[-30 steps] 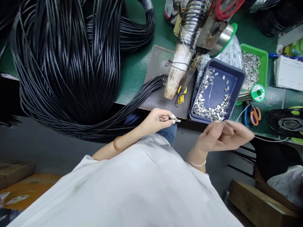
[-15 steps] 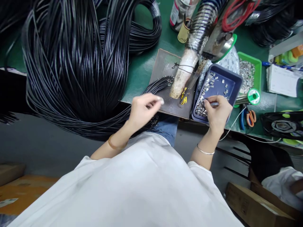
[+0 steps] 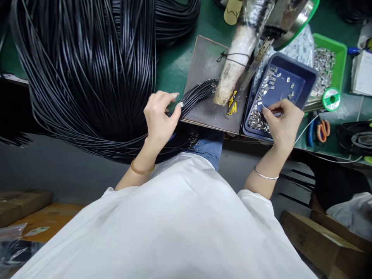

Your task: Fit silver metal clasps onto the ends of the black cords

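My left hand is open, thumb and fingers apart, over the near edge of the bench beside a bundle of thin black cables. Nothing shows between its fingers. The cable ends, with bare tips, lie on a grey board. My right hand is over the front of a dark blue tray, thumb and forefinger pinched together. A thin bright sliver at those fingertips looks like one of the small metal pieces heaped in the tray.
A large coil of black cable covers the left. A wrapped duct hangs above the board, close to yellow clips. Right of the tray are a green bin, a solder spool and orange-handled pliers.
My left hand has moved left from the board's edge, and its fingers have spread apart. My right hand stays pinched over the tray. The camera view has shifted.
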The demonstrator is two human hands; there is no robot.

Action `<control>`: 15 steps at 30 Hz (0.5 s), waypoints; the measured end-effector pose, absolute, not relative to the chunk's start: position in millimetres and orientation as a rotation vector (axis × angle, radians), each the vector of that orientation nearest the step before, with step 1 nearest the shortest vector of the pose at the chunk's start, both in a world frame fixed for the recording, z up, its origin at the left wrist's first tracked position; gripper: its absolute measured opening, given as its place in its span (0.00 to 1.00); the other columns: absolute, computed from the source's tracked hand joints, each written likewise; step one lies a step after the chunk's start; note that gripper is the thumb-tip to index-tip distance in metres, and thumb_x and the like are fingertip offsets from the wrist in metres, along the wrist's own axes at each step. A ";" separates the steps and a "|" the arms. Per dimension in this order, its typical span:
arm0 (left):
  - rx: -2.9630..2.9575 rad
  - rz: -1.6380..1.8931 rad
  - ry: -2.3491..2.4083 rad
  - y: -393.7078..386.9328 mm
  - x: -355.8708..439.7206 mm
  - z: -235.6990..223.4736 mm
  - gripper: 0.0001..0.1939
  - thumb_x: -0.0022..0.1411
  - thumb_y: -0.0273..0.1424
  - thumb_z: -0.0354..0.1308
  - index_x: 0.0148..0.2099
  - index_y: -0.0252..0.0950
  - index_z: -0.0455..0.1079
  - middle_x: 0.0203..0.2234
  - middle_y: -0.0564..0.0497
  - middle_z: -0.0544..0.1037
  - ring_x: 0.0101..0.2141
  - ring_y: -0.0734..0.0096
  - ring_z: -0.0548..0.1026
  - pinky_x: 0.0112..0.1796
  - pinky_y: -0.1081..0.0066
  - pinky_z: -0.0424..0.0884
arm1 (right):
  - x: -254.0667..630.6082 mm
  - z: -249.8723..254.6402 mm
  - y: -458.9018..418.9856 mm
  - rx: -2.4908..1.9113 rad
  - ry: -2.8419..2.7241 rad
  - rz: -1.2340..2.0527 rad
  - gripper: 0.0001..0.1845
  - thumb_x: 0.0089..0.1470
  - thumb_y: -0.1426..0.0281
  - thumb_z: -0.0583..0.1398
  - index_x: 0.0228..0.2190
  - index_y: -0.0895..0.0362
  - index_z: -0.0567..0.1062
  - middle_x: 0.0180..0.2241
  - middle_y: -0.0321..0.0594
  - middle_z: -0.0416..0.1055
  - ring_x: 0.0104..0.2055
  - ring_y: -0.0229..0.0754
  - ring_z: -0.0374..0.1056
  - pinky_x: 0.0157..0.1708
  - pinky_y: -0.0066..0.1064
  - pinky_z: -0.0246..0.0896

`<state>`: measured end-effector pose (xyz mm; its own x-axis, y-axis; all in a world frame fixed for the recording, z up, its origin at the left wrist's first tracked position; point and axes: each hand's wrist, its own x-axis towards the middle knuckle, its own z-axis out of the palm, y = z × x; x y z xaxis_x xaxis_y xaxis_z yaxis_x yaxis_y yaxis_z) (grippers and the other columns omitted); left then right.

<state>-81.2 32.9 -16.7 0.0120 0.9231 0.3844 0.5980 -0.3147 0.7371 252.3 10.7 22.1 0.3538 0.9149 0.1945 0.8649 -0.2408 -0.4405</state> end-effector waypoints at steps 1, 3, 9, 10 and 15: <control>1.937 1.284 1.515 26.9 -77.3 -13.9 0.06 0.63 0.33 0.60 0.40 0.36 0.74 0.33 0.50 0.76 0.37 0.69 0.74 0.43 0.66 0.69 | 253.1 19.9 9.5 -2.129 -1.547 0.138 0.05 0.47 0.74 0.65 0.24 0.57 0.72 0.26 0.36 0.73 0.27 0.31 0.65 0.33 0.25 0.57; 1.991 1.255 1.298 11.8 -66.0 -12.3 0.07 0.65 0.34 0.58 0.39 0.35 0.75 0.34 0.49 0.78 0.38 0.69 0.75 0.45 0.65 0.69 | 254.4 16.2 8.2 -2.100 -1.560 0.132 0.06 0.48 0.75 0.64 0.24 0.57 0.72 0.27 0.36 0.73 0.27 0.30 0.64 0.33 0.25 0.57; 2.227 0.041 0.827 -31.8 -33.4 -75.8 0.08 0.63 0.24 0.56 0.40 0.27 0.76 0.39 0.38 0.78 0.47 0.56 0.73 0.48 0.61 0.69 | 257.3 9.3 9.8 -2.109 -1.556 0.122 0.07 0.48 0.74 0.64 0.24 0.56 0.70 0.27 0.36 0.71 0.27 0.30 0.63 0.34 0.25 0.58; 2.182 -0.025 0.886 -35.5 -31.8 -92.5 0.10 0.62 0.21 0.55 0.42 0.26 0.75 0.45 0.35 0.76 0.52 0.53 0.70 0.53 0.58 0.66 | 258.3 8.2 10.0 -2.108 -1.556 0.127 0.07 0.48 0.74 0.64 0.24 0.56 0.70 0.27 0.36 0.71 0.27 0.30 0.63 0.34 0.25 0.58; 2.057 -0.038 0.933 -36.0 -27.9 -139.3 0.12 0.60 0.16 0.50 0.35 0.24 0.76 0.36 0.35 0.78 0.44 0.57 0.74 0.46 0.62 0.67 | 262.3 1.9 7.0 -2.049 -1.570 0.109 0.06 0.50 0.72 0.64 0.25 0.57 0.71 0.28 0.35 0.71 0.27 0.30 0.62 0.34 0.26 0.59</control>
<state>-27.9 -36.0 -139.3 0.7206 0.6020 -0.3440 0.6280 -0.3565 0.6918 262.3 7.0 1.9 0.3141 0.9131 0.2599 0.8683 -0.1656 -0.4676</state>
